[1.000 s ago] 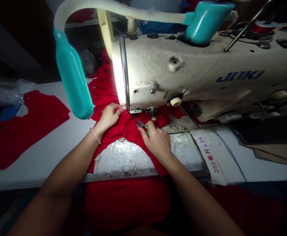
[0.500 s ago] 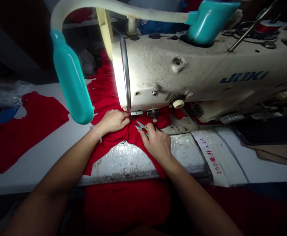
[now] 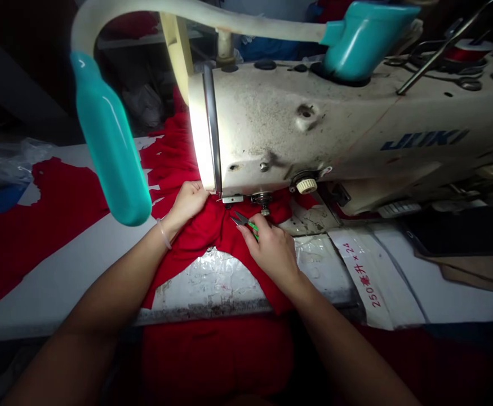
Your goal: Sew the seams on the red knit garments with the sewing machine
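Sewing machine (image 3: pixel 254 124), marked "JUKI" in blue; a white strip (image 3: pixel 367 282) at right reads "250毫升×24" in red. The right hand (image 3: pixel 275 252) is closed around green-handled snips (image 3: pixel 241 219), blades slightly parted, over the red cloth (image 3: pixel 195 237), near side of the machine's head. Their long axis runs obliquely, tips toward far left. The left hand (image 3: pixel 189 202), fingers curled, touches the cloth; whether it pinches cannot be told.

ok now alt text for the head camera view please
A person's left hand is on red fabric beside the head of a JUKI sewing machine, while the right hand holds small green-handled snips with the blades apart. Another red piece lies on the white table at the left of the view.
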Available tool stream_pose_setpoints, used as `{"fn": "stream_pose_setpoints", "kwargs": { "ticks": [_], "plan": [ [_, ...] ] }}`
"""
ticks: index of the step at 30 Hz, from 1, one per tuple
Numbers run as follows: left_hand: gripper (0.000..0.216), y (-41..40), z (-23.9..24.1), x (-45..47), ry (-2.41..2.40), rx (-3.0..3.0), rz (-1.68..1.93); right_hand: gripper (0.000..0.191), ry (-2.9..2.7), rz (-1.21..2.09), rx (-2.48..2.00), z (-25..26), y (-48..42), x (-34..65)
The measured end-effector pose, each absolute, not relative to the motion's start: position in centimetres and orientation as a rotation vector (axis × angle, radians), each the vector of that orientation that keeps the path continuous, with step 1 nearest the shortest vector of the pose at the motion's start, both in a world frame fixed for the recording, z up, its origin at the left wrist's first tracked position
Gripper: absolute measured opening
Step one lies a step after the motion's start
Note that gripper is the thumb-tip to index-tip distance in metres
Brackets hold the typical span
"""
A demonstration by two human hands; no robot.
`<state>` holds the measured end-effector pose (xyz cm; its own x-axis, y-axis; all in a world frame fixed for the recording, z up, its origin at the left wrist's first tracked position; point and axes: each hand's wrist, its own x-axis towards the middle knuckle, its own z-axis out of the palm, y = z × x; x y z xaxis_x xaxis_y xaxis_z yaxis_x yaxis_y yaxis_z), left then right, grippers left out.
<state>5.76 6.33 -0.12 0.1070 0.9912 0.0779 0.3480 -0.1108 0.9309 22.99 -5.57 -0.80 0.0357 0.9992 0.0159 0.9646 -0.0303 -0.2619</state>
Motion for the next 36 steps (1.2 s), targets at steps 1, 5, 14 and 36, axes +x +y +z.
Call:
{"fn": "stream_pose_setpoints", "kwargs": {
  "ticks": [1, 5, 14, 36],
  "plan": [
    [0.010, 6.3, -0.1, 5.8, 1.353, 1.590, 1.024, 0.037, -2.049, 0.296, -2.104, -0.5, -5.4, 23.1],
    [0.019, 5.8, -0.4, 4.6, 1.382, 1.776, 0.952, 0.039, -2.110, 0.303, -2.161, 0.6, -4.6, 23.1],
    [0.034, 5.6, -0.7, 1.9, 1.371, 2.358, 0.847, 0.044, -2.305, -0.010, -2.180, 1.6, -3.3, 22.5],
    [0.028, 1.5, 2.7, 4.0, 1.185, 2.272, 0.404, 0.032, -2.282, -0.089, -2.231, 2.1, -4.8, 22.2]
  ]
}}
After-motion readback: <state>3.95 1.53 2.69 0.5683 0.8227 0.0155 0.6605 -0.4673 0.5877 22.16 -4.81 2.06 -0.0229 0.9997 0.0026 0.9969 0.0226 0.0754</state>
